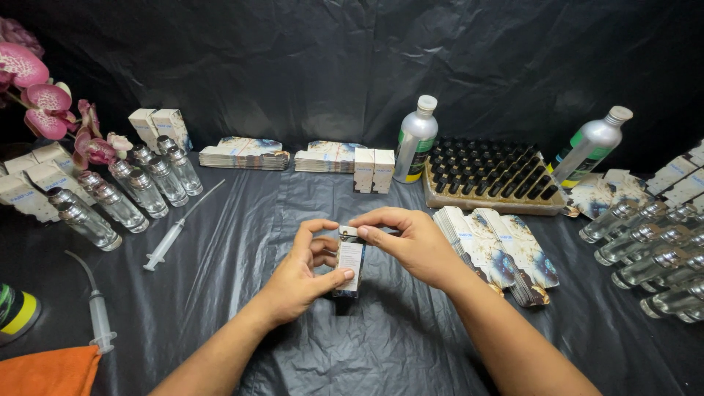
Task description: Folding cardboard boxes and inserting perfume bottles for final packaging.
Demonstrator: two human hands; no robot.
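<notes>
At the centre of the frame both hands meet on a small upright box (350, 268) held just above the black sheet (242, 220) that covers the table. The left hand (304, 268) wraps the box from the left, thumb pressed on its pale front face and fingers closed behind it, so the grip is clamped on the box. The right hand (411, 238) comes from the right with its fingertips pinched together on the top flap of the box, where a bit of metal shows; what lies inside cannot be told. Just right of the hands lies a fanned stack of flat cartons (499, 253) with marbled print. Behind them, upper right of centre, a tray of black caps (491, 176) stands between two silver bottles (415, 139), one at its left end and one at its right. Two folded white boxes (373, 170) stand just left of the nearer bottle, with two more flat stacks beside them. At the left, a row of clear glass vials (139, 187) runs diagonally, with a syringe (176, 231) near it and a second one lower left by an orange cloth (48, 370). Pink orchids (44, 99) fill the upper left corner. More vials lie along the right edge.
</notes>
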